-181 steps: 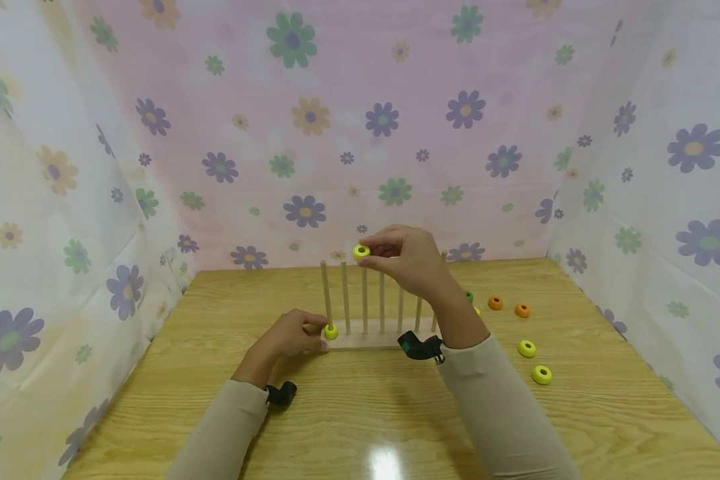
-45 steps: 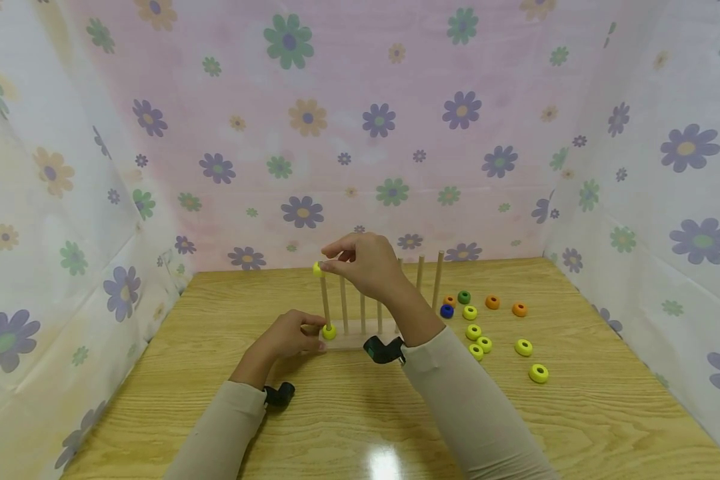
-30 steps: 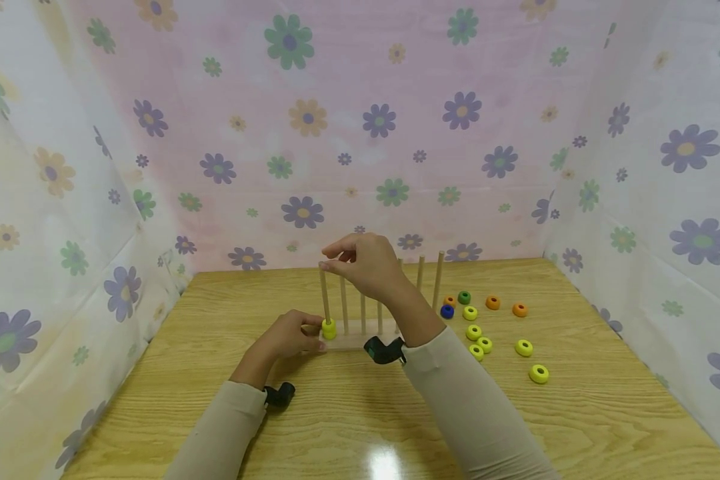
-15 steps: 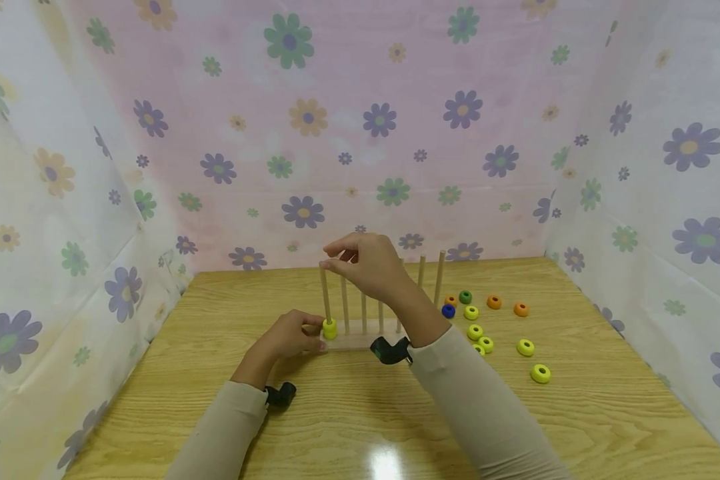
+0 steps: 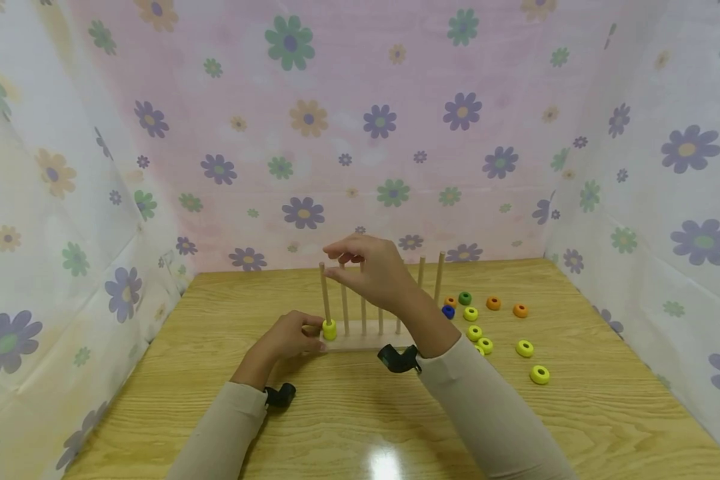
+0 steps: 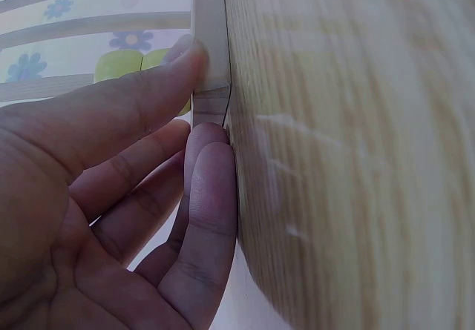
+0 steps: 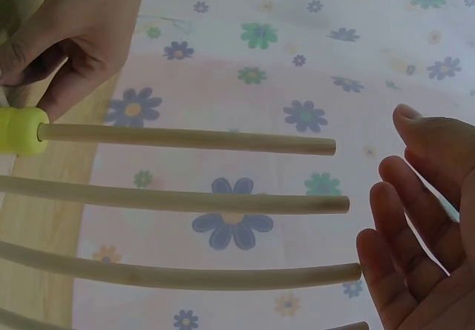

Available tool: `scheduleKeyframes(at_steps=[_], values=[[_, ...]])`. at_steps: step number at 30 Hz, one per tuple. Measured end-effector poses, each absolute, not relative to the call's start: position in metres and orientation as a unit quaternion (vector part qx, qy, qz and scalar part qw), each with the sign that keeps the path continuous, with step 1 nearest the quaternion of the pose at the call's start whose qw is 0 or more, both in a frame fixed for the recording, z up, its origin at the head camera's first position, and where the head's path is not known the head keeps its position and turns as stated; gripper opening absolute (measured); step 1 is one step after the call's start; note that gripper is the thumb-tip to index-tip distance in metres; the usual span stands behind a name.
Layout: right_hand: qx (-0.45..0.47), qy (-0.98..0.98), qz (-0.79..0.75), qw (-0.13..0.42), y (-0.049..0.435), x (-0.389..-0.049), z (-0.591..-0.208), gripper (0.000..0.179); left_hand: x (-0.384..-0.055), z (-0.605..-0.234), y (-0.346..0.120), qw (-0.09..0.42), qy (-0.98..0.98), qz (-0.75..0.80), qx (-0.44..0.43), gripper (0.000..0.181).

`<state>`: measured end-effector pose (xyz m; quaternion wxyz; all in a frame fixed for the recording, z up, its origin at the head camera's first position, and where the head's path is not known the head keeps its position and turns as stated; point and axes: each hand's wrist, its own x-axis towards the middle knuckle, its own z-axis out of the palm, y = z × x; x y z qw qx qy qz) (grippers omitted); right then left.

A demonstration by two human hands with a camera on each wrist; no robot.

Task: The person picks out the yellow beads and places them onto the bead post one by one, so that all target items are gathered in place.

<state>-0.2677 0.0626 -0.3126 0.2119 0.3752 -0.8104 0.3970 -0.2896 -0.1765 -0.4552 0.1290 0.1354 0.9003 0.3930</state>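
Observation:
A wooden peg stand with a row of upright pegs stands mid-table. Two yellow rings are stacked at the foot of its leftmost peg; the right wrist view shows these yellow rings too. My left hand grips the left end of the base. In the left wrist view, its thumb lies over the base and its fingertips are at the end and underside. My right hand is up by the peg tops, fingers relaxed and parted, holding nothing, just right of the leftmost peg's tip.
Several loose yellow rings lie on the wooden table right of the stand. Near them are orange rings, a green ring and a blue ring. Flowered cloth hangs behind and at both sides.
My right hand carried a yellow ring to the leftmost peg and let go; it dropped onto the first ring. The hand has since drawn slightly right. My left hand stayed on the base.

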Motion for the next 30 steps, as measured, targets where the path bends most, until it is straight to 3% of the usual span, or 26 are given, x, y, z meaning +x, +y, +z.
scheduleKeyframes(at_steps=[8, 30], values=[[0.407, -0.788, 0.391, 0.246, 0.07, -0.26, -0.314, 0.027, -0.29, -0.455, -0.176, 0.133, 0.896, 0.404, 0.131, 0.055], [0.403, -0.791, 0.39, 0.246, 0.114, -0.24, -0.334, 0.031, -0.288, -0.456, -0.177, 0.135, 0.894, 0.407, 0.134, 0.056]])
